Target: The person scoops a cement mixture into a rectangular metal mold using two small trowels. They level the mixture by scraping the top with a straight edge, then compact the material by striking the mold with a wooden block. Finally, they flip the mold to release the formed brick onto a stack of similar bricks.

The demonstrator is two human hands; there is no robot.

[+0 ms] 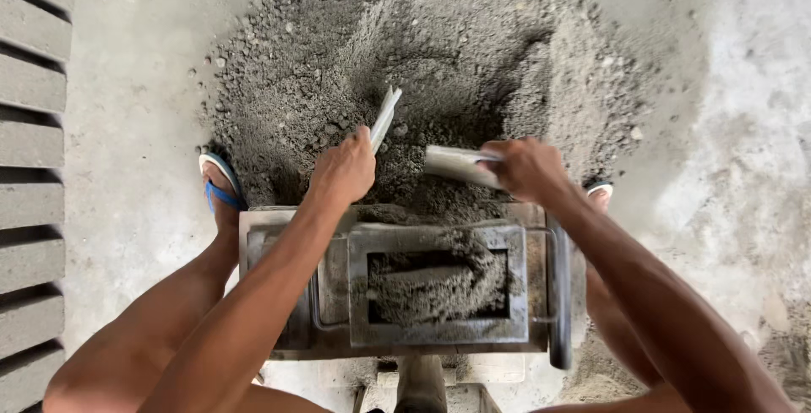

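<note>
Floor (135,168): pale grey concrete, dusty, scattered with small grit
Right side (743,126): lighter patches, whitish powder smeared over the floor
Left edge: row of grey blocks (29,176) lying side by side, dark gaps between them
Light: soft, even daylight, faint shadows

**No pkgs, labels, signs or screens**

Nothing of that kind in view: no bag, box or wrapper, no sticker or tag, no sign, no display anywhere in the head view. No printed or marked surface to be made out on anything seen.
</note>
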